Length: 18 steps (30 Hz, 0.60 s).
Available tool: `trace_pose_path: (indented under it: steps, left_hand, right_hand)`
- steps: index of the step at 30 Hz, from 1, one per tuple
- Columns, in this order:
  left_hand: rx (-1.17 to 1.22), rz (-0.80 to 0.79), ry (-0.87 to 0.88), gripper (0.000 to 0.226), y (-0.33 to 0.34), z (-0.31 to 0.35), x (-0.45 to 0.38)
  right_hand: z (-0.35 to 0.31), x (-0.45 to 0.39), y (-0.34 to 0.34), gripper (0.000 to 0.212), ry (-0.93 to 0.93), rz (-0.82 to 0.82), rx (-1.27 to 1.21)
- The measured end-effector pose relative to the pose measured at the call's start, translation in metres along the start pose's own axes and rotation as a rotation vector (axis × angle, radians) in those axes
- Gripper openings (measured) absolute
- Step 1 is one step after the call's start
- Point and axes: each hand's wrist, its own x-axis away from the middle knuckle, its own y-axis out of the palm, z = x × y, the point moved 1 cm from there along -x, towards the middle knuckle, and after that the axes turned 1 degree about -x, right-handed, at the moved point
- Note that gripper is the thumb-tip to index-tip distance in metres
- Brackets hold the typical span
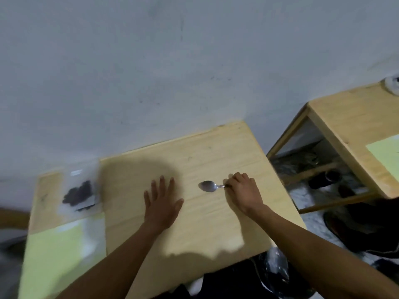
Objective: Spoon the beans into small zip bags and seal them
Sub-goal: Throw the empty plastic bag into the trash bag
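Right hand [241, 192] grips the spoon [208, 186] mid-frame; left hand [162, 203] lies flat, open on the bench [216, 223]. Blurry bag of beans [78, 194] at left looks filled, so probably next it needs another bag.

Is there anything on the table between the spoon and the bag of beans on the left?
Only the left hand, lying flat on the table between the spoon, gripped by the right hand, and the bag of beans. Nothing else visible.

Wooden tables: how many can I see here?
3. The middle table lies under both hands, a second stands at its left and holds a bag of beans, and a third stands apart at the right. Others may be out of view.
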Motion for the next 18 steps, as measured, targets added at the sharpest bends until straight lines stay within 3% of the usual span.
trace_pose_path:
  steps: [5, 8, 10, 14, 18]
  left_hand:
    - [0.041, -0.027, -0.075, 0.085, -0.001, -0.010, -0.015]
    - [0.070, -0.030, -0.074, 0.088, 0.007, -0.015, -0.017]
    - [0.087, -0.027, -0.078, 0.088, 0.010, -0.017, -0.018]
    - [0.076, 0.014, -0.093, 0.088, 0.014, -0.015, -0.019]
    - [0.067, 0.027, -0.106, 0.090, 0.013, -0.013, -0.016]
  right_hand:
    - [-0.002, -0.021, -0.017, 0.012, 0.018, -0.201, -0.065]
    - [-0.007, -0.036, -0.033, 0.018, 0.165, -0.236, -0.447]
    - [-0.001, -0.053, -0.038, 0.017, 0.345, -0.165, -0.717]
    - [0.013, -0.096, -0.035, 0.015, 0.530, -0.004, -0.759]
    - [0.018, -0.122, -0.025, 0.017, 0.633, 0.023, -0.772]
